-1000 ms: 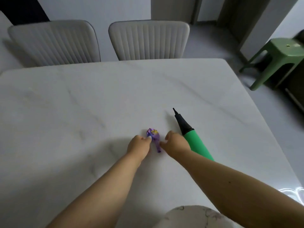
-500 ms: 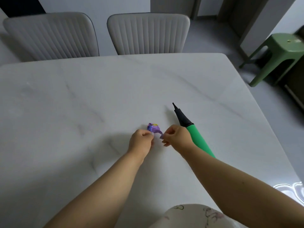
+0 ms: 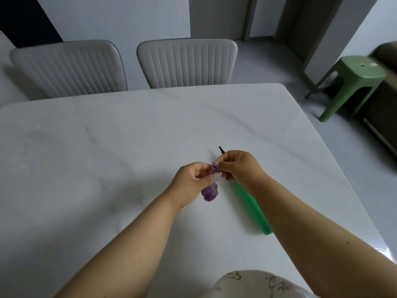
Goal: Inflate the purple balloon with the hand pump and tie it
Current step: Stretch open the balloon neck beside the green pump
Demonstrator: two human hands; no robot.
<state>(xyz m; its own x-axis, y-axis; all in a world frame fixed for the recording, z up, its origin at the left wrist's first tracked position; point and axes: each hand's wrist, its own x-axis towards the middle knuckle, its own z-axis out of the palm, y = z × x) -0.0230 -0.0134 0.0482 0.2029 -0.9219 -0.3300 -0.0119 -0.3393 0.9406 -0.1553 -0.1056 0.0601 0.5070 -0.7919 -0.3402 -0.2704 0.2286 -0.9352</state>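
Balloon (image 3: pixel 210 192), limp and uninflated, hangs above the table (image 3: pixel 107 147), its neck pinched between left hand (image 3: pixel 193 181) and right hand (image 3: pixel 238 166). Thin, stretchy, likely featherlight; best gripped at the rolled lip. Pump (image 3: pixel 251 205) lies beneath the right wrist, untouched.

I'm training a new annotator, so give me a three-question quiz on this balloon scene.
1. True or false: the purple balloon is already inflated.
2. Which holds the balloon's neck? A) left hand only B) right hand only C) both hands
3. Fill in: the green hand pump lies on the ____.

Key: 1 false, it hangs limp. 2 C. 3 table, partly hidden under the right forearm.
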